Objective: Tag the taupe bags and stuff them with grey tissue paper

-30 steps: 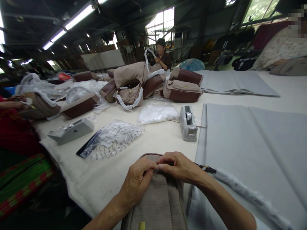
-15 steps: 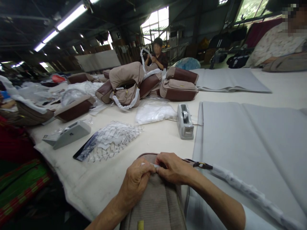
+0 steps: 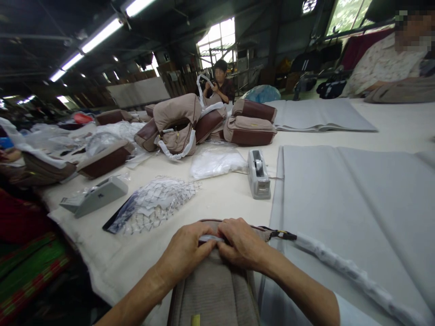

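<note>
A taupe ribbed-fabric bag [image 3: 217,290] lies in front of me at the bottom middle, its far end toward the table. My left hand [image 3: 186,244] is closed, thumb and fingers pinching one side of a short, dark-red handle [image 3: 208,237] partly covered in a whitish wrapping. Pinching the handle's other side is my right hand [image 3: 241,242], closed as well, its fingertips close to the left ones. The bag's long strap [image 3: 340,262], sleeved in white wrapping, runs off to the right from a dark end with a gold-coloured fitting.
Grey tape dispensers [image 3: 258,174] stand on the pale table [image 3: 146,258]. Near them lie a net-like plastic bundle [image 3: 152,203] and clear bags [image 3: 217,163]. Similar bags [image 3: 176,127] are piled behind. Grey sheets [image 3: 340,194] cover the right side. Co-workers [image 3: 220,83] sit beyond.
My fingers have shifted slightly on the handle, and more of its whitish wrapping and dark-red part shows between them. The whole view has moved a little.
</note>
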### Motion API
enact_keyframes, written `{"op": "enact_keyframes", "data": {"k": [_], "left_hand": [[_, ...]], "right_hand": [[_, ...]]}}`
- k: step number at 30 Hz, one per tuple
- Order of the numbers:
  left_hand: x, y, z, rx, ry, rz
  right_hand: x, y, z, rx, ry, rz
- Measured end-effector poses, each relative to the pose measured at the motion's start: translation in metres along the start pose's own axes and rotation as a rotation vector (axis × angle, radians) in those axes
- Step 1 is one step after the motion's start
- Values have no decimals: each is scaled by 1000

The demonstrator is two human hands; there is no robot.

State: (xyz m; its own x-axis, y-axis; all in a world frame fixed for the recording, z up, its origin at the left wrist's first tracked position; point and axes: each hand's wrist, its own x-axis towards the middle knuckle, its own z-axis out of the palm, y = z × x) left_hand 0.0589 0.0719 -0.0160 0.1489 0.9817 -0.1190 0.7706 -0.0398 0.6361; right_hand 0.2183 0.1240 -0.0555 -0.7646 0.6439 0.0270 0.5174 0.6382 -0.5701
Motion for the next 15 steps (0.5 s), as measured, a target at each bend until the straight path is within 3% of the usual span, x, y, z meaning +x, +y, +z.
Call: {"op": "enact_keyframes", "data": {"k": [12,15], "left_hand": [[-5,-11,8,53,44,-45],[-8,-15,14,88,81,-29]], "right_hand": [[4,-5,-5,184,10,79],[1,5,-12,337,4,56]]}}
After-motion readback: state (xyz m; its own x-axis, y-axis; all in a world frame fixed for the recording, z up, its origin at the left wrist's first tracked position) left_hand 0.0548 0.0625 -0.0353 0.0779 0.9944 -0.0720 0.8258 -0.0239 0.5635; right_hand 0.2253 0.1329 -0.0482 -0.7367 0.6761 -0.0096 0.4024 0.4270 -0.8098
